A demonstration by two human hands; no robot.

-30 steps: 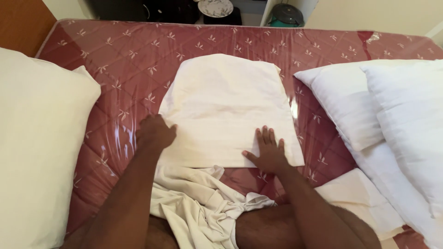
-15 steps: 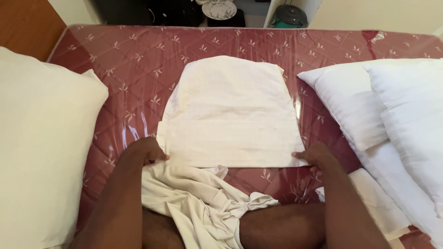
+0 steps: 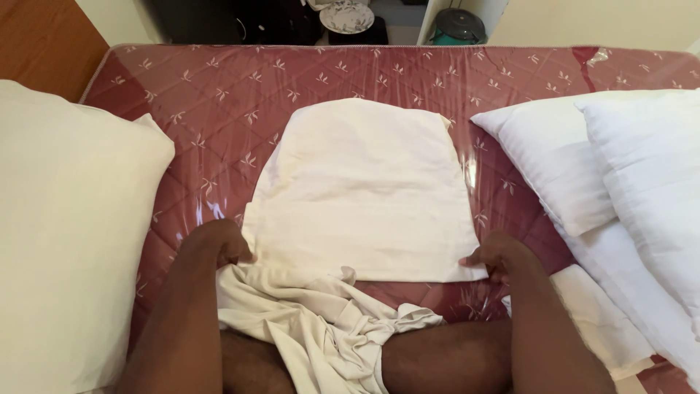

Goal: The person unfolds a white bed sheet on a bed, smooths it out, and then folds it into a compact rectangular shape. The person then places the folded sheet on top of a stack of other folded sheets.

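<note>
Left hand [image 3: 219,248] and right hand [image 3: 497,257] each grip a near corner of the folded white cloth [image 3: 364,193] on the bed [image 3: 219,95], fingers clenched

Soft, even indoor light, moderately bright. Glare streaks on the plastic-wrapped mattress [image 3: 219,95], strongest beside the flat pillow [image 3: 364,190], at its right edge and near its lower left corner. White pillows at right [image 3: 620,160] run close to overexposed, with little texture visible. Shadows are faint; the far strip past the bed is dark. Focus is sharp at centre, no motion blur. Slight wide-angle bowing along the mattress's top edge.
</note>
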